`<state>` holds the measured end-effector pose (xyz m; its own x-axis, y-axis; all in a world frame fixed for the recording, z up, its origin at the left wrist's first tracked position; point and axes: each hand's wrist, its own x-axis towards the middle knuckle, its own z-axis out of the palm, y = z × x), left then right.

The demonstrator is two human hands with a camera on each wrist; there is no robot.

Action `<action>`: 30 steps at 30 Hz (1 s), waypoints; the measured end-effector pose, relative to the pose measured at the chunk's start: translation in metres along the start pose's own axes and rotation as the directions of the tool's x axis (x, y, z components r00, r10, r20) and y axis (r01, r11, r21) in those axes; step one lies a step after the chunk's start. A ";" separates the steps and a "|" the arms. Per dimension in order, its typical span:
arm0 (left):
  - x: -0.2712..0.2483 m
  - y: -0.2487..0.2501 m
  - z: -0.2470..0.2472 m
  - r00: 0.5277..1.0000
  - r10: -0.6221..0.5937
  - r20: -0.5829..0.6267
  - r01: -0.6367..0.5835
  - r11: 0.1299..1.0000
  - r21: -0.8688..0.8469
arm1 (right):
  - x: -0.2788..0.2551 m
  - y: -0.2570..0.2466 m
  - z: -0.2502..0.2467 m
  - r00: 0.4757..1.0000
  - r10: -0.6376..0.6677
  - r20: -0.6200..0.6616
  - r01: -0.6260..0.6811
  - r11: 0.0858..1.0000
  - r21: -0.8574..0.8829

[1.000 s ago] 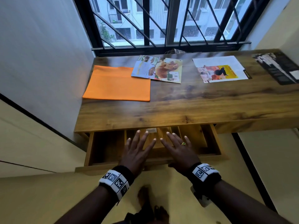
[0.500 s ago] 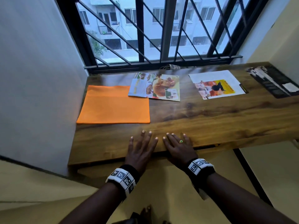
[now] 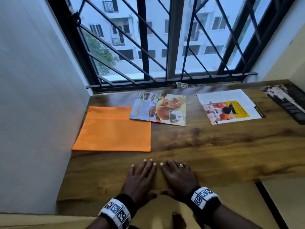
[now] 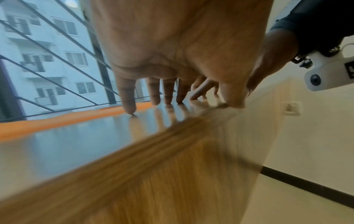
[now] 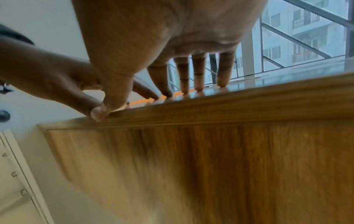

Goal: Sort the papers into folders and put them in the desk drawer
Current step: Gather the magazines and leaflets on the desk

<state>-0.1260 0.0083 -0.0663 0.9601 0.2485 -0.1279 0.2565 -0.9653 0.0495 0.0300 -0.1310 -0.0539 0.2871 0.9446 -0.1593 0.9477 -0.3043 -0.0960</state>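
Observation:
An orange folder (image 3: 113,129) lies flat at the left of the wooden desk (image 3: 214,151). Beside it at the back lies a colourful leaflet (image 3: 160,109), and further right a white sheet with a red and yellow picture (image 3: 228,106). My left hand (image 3: 141,177) and right hand (image 3: 177,177) lie side by side on the desk's front edge, fingers straight and flat on the top, holding nothing. The wrist views show the fingertips (image 4: 130,109) touching the glossy top and the closed drawer front (image 5: 210,166) below the right hand (image 5: 172,60).
A dark printed booklet (image 3: 287,103) lies at the far right of the desk. A barred window (image 3: 165,47) runs behind the desk and a white wall (image 3: 36,96) closes the left side. A small object (image 3: 180,84) sits on the sill.
The open drawer has been pushed in and is closed now. Both hands moved forward with it and came to rest on the desk's front edge. The view tilted up.

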 end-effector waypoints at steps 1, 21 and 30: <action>0.006 -0.002 -0.008 1.000 0.000 -0.007 0.000 1.000 -0.016 | 0.005 0.009 -0.004 0.999 -0.046 0.010 0.045 0.999 0.023; 0.184 -0.027 -0.088 0.968 -0.242 0.058 0.245 0.969 -0.039 | 0.148 0.169 -0.070 0.997 0.076 -0.018 -0.074 0.994 0.077; 0.223 -0.040 -0.070 0.963 -0.238 0.129 0.243 0.970 -0.026 | 0.154 0.188 -0.065 0.972 0.116 0.203 -0.107 0.993 -0.054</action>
<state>0.0855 0.1079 -0.0270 0.8489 0.4585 -0.2630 0.4849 -0.8736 0.0422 0.2618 -0.0348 -0.0322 0.3608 0.8581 -0.3655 0.9178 -0.3964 -0.0247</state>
